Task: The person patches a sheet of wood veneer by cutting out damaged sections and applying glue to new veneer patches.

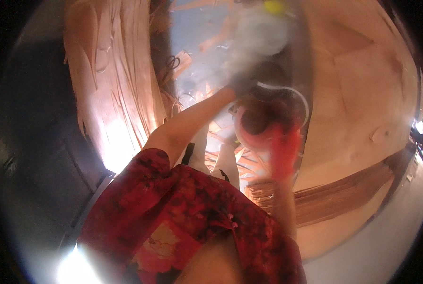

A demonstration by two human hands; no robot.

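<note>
A round white bucket point(242, 128), with a dark inside, is held in front of me, right of the middle. Its pale curved handle point(304, 100) arcs over the far right side. My right hand point(286, 149), in a red glove, lies against the bucket's near right side, seemingly gripping the rim; its fingers are blurred. My left arm stretches forward past the bucket. At its end my left hand point(246, 84), in a dark glove, is beside a dark rounded shape point(268, 73) I cannot make out. Haze and blur hide the left fingers.
Pale layered wood sheets point(121, 71) stand in a stack on my left. A large pale wood surface point(358, 90) rises on my right, with a brown rough-edged strip point(339, 196) below. Wood scraps point(254, 163) litter the floor by my feet. Something yellow point(274, 6) shows far ahead.
</note>
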